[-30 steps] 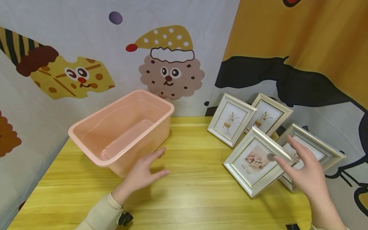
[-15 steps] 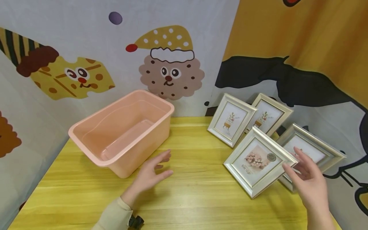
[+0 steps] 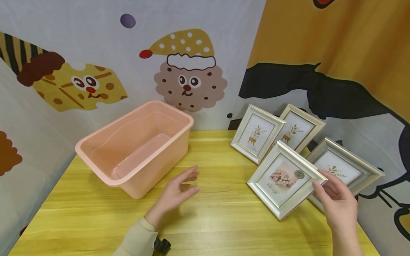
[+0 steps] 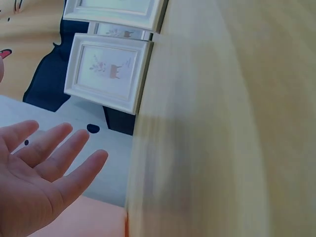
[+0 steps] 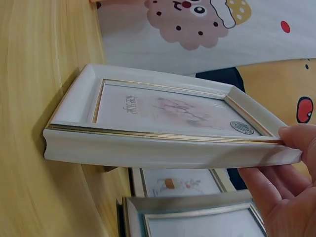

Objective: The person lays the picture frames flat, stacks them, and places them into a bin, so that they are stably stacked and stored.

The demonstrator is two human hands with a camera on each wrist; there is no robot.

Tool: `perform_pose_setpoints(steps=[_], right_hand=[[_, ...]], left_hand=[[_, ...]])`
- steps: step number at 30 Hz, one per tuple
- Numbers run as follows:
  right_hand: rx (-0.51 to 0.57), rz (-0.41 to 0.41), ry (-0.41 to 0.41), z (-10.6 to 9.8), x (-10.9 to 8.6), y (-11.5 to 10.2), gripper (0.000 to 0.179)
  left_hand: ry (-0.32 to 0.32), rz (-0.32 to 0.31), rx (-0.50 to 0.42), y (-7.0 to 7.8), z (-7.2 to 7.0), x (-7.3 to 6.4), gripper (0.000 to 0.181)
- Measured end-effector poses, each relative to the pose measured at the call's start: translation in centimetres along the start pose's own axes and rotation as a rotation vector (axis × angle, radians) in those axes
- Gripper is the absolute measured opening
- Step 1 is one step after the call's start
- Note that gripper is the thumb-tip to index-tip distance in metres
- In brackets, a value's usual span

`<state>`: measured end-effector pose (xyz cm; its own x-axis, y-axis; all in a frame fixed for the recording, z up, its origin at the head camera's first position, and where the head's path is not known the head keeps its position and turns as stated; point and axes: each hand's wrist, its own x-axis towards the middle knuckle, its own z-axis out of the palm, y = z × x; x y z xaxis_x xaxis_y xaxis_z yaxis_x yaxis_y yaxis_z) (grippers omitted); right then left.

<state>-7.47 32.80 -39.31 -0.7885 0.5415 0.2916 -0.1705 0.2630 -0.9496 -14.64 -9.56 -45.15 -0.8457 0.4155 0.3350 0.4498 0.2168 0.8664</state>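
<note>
On the table point(image 3: 221, 220), right hand point(image 3: 339, 202) pinching front frame point(image 3: 286, 180) by one corner, so it could swivel; left hand point(image 3: 173, 193), fingers spread

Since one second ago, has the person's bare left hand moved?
Yes: in the head view, the bare left hand has moved rightward, farther from the pink rectangular plastic tub.
</note>
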Motion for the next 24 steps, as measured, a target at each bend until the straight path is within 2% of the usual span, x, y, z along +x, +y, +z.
perform_pose_setpoints(steps=[3,8,13,19,24], right_hand=[[0.089,-0.04,-0.034,0.6,0.0,0.0,0.041],[0.315,-0.085,-0.124,1.6,0.5,-0.1,0.038],[0.429,-0.143,-0.271,2.6,1.0,-0.1,0.038],[0.574,-0.221,-0.499,4.0,1.6,0.7,0.04],[0.628,-0.234,-0.578,5.3,1.6,1.1,0.04]], left_hand=[[0.001,-0.01,-0.014,0.2,0.3,0.6,0.063],[-0.011,0.005,-0.011,0.8,0.7,1.8,0.062],[-0.005,0.037,0.004,1.7,0.9,3.2,0.061],[-0.013,0.084,-0.045,3.3,1.1,5.1,0.059],[-0.049,0.13,-0.084,3.9,1.5,6.3,0.063]])
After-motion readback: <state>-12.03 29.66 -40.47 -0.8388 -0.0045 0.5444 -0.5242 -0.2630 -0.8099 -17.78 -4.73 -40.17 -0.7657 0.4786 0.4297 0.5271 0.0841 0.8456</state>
